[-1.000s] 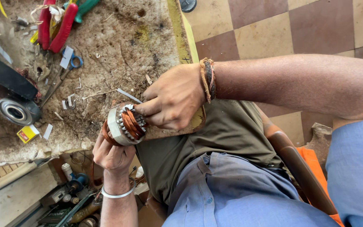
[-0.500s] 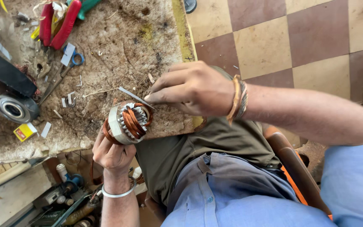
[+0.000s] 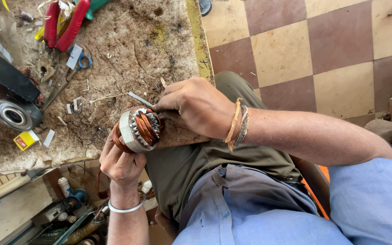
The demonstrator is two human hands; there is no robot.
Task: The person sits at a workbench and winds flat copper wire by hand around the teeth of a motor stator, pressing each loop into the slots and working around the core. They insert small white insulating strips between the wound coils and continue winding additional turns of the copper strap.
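A wound motor stator (image 3: 138, 130), a pale metal ring with copper coils bunched in its bore and a loop of copper wire trailing from its underside, is held at the near edge of the work surface (image 3: 128, 50), just above the seated person's lap. The left hand (image 3: 122, 164) cups it from below, its grip wrapped around the outer ring. The right hand (image 3: 195, 109) reaches across from the other side, its grip pinched together on a thin, pale flat strip (image 3: 139, 99) whose free end lies over the top of the coils; what the strip is made of cannot be told. The chief risk, as a judgement, lies in the strip's edge: pushed at a slant or with too much force, it could scrape the coating off the copper turns or buckle before it seats. A slackened left grip could let the ring roll off the edge toward the lap or the tiled floor (image 3: 296, 50). Farther out on the dusty surface lie scissors (image 3: 64, 79), red-handled pliers (image 3: 64, 25), a round bearing-like part (image 3: 17, 115), a small yellow packet (image 3: 25, 141) and scattered pale offcuts, any of which could snag the trailing wire.
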